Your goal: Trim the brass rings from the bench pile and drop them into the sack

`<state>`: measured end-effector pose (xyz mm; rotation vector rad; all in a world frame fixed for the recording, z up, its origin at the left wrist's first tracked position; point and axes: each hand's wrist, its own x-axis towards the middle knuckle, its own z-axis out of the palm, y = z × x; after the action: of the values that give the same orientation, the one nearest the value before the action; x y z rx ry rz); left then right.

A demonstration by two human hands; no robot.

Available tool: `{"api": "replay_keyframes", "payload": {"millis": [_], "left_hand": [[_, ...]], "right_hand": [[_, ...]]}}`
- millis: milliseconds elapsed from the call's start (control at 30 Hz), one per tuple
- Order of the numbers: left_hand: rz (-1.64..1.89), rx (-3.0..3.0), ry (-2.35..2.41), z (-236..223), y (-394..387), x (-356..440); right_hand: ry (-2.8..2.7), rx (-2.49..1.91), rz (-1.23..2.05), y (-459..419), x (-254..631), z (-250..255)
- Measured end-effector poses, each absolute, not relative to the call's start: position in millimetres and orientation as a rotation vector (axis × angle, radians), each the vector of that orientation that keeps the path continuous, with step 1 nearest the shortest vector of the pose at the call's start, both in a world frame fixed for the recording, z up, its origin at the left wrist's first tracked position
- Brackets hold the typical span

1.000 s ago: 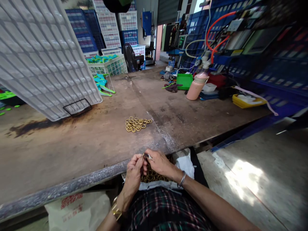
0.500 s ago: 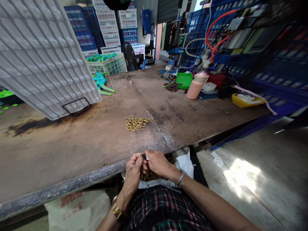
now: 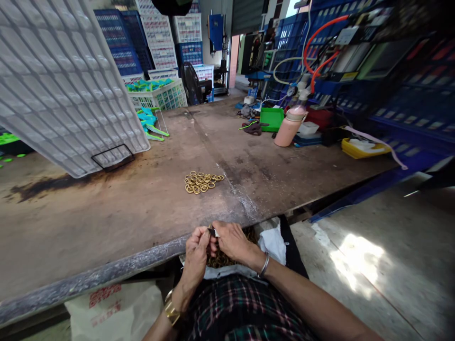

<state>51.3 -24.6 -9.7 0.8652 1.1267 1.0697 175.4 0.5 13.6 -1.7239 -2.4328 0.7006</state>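
Observation:
My left hand (image 3: 196,255) and my right hand (image 3: 232,240) meet just below the near edge of the worn wooden table (image 3: 142,208). Both are closed in a pinch on one small ring piece (image 3: 212,232) held between the fingertips. Under the hands, a heap of brass-coloured rings (image 3: 220,259) lies on a white cloth (image 3: 273,244) in my lap. A small pile of the same rings (image 3: 202,182) sits on the table a little beyond the hands.
A big white plastic crate (image 3: 67,90) leans over the table at the left. Teal plastic parts (image 3: 151,125), a green tray (image 3: 272,118), a pink bottle (image 3: 289,127) and a yellow tray (image 3: 364,149) stand farther back. Stacked crates fill the background.
The hands have stayed pinched together at the table edge with only slight finger shifts. The view has shifted a little.

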Motion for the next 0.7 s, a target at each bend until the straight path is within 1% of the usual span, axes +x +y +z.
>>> {"api": "replay_keyframes", "payload": {"millis": [133,267,400,500,700], "left_hand": [[1.058,0.876,1.153,-9.4,-23.9,50.5],[1.023,0.918,1.176,3.4,-28.7,51.4],[0.944,0.947,0.999,18.2,-37.8,57.9],[0.956,0.793,0.887,16.6,-37.0,62.0],[1.092,0.471,0.921,1.7,-21.0,55.3]], "right_hand": [[-2.420,-1.771,0.667,-2.0,171.7,13.2],[-2.419,-1.789,0.548,4.7,174.5,9.3],[-2.360,-1.951,0.411,32.7,188.7,4.4],[-2.264,-1.971,0.369,61.7,201.0,2.2],[-2.031,-1.919,0.307,121.1,208.9,-1.0]]}}
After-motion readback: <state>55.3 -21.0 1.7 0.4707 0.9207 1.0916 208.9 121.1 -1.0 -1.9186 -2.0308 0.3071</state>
